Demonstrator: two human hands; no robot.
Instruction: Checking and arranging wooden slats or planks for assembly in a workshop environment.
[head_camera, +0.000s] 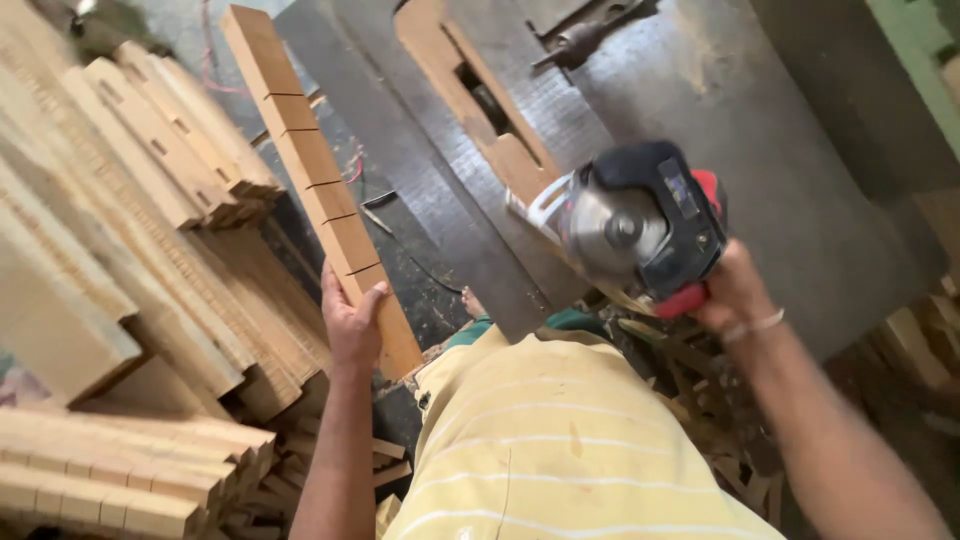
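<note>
- Left hand (352, 322): closed round the near end of a long wooden plank (318, 185), fingers over its right edge, thumb side to its left; a firm one-handed hold.
- Wooden plank: narrow, reddish-brown, running from the left hand up and away toward the top of the view; several shallow saw cuts cross its face at spaced intervals. It lies or leans over the dark metal surface (760, 150); whether its far end rests on anything cannot be told.
- Right hand (728, 290): wrapped tight round the red-and-black grip of a handheld circular saw (640, 225), held up clear of the plank, well to its right, blade disc facing the camera.
- Step in hand, as judged: between cuts, plank being positioned, saw lifted off.
- Next move, as judged: calls for the plank steadied flat and the blade lined square to an uncut stretch, left fingers kept clear.
- Surroundings: stacks of pale cut timber (110, 250) at left; offcuts (720, 450) on the floor; yellow striped shirt (560, 450).
</note>
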